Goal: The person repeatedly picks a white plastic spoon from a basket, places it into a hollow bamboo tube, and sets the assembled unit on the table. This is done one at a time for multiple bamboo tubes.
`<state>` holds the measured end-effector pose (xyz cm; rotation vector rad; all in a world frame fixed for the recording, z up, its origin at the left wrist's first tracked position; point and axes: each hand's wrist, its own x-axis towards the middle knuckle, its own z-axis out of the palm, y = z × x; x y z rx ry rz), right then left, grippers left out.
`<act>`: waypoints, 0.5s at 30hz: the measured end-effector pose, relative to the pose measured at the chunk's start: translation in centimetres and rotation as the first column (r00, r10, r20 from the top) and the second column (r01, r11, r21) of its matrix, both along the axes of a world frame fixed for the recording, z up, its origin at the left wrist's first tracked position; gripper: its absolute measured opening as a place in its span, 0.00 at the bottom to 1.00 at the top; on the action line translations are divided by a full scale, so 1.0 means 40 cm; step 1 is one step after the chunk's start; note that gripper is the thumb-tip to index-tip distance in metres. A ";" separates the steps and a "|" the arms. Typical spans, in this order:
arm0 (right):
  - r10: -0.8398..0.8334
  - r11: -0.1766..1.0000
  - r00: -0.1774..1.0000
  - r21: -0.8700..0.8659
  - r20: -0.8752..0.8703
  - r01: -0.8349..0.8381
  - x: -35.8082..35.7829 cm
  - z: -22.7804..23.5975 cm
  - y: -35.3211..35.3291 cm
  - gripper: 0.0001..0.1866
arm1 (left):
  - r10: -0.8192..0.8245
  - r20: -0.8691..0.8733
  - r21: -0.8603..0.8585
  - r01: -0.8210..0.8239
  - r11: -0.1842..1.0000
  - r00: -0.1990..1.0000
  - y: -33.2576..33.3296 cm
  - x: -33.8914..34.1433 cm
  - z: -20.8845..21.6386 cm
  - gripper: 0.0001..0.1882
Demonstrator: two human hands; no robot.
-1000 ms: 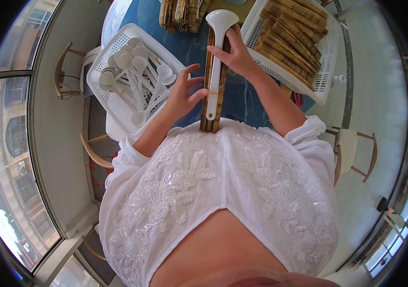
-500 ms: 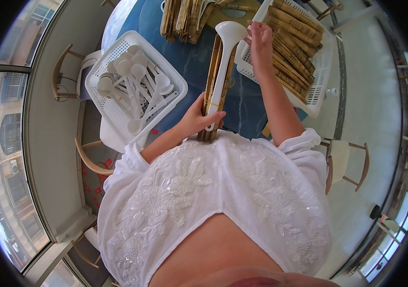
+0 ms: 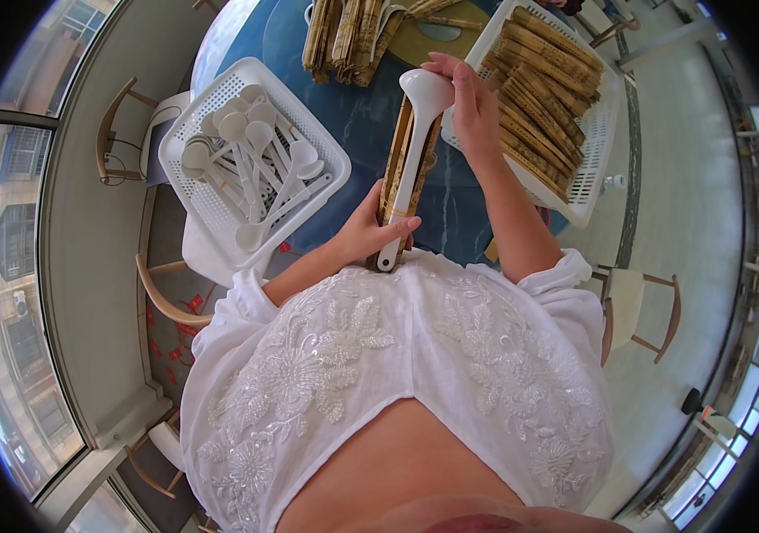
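Head view, looking down my front: I've got a long white plastic ladle (image 3: 412,169) lying along a brown bamboo sleeve (image 3: 400,178), and the two run almost straight away from me — handle end near my belly, bowl end out over the blue table (image 3: 353,115).

My left hand (image 3: 369,233) is at the near end, fingers curled closed around the bottom of the sleeve with the ladle's handle tip poking out just past my fingertips. My right hand (image 3: 473,102) is at the far end, fingers wrapped over the ladle's bowl and pinching it against the top of the sleeve. So both hands are shut on the same bundle, one at each end of its long axis — the left nearer my body, the right further out.

Off to my left sits a white slotted basket of ladles (image 3: 211,209), and just beside my right hand is a white basket of bamboo sleeves (image 3: 588,182). More loose sleeves (image 3: 344,40) are piled at the far edge of the table. There's only this one view.
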<state>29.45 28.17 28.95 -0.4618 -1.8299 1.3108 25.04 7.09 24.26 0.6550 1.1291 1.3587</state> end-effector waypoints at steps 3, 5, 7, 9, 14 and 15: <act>-0.006 1.000 0.999 0.003 -0.035 0.007 0.006 -0.012 -0.003 0.24 | 0.014 0.006 -0.002 -0.014 1.000 1.000 0.002 0.004 -0.006 0.32; -0.004 1.000 0.997 -0.004 -0.083 0.003 0.009 -0.015 0.002 0.23 | 0.017 -0.016 -0.012 -0.017 1.000 1.000 0.005 0.005 -0.006 0.32; -0.028 0.999 0.996 0.013 -0.080 0.029 0.013 -0.010 -0.006 0.23 | 0.025 -0.023 -0.017 -0.025 1.000 0.999 0.005 0.009 0.004 0.31; -0.032 0.999 0.998 0.017 -0.056 0.033 0.022 -0.007 -0.013 0.23 | 0.028 -0.028 -0.022 -0.029 0.999 0.999 0.005 0.010 0.007 0.31; -0.118 0.993 0.987 -0.011 -0.109 0.118 0.029 -0.024 -0.024 0.23 | 0.037 -0.045 -0.031 -0.038 0.999 0.998 0.021 0.004 0.007 0.30; -0.156 0.987 0.984 0.019 -0.091 0.159 0.037 -0.030 -0.022 0.23 | 0.054 -0.046 -0.031 -0.055 0.998 0.997 0.028 -0.002 0.009 0.29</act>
